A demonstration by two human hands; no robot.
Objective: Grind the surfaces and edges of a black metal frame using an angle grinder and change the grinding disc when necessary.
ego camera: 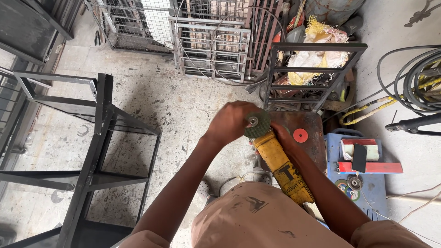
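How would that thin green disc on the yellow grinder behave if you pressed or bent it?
The green disc looks thin and flat, so it is probably stiff yet brittle, apt to crack if bent. Its surface seems gritty, so likely not slippery under the left hand. Off the yellow grinder, which the right hand steadies, it would probably roll on edge.

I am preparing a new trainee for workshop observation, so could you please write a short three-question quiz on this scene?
1. True or false: the left hand is on the green disc of the yellow angle grinder.
2. What does the right hand grip? A) a black cable B) the grinder's body just behind the disc C) a phone
3. What colour is the small loose disc on the rusty surface beside the grinder?

Key: 1 true; 2 B; 3 red.
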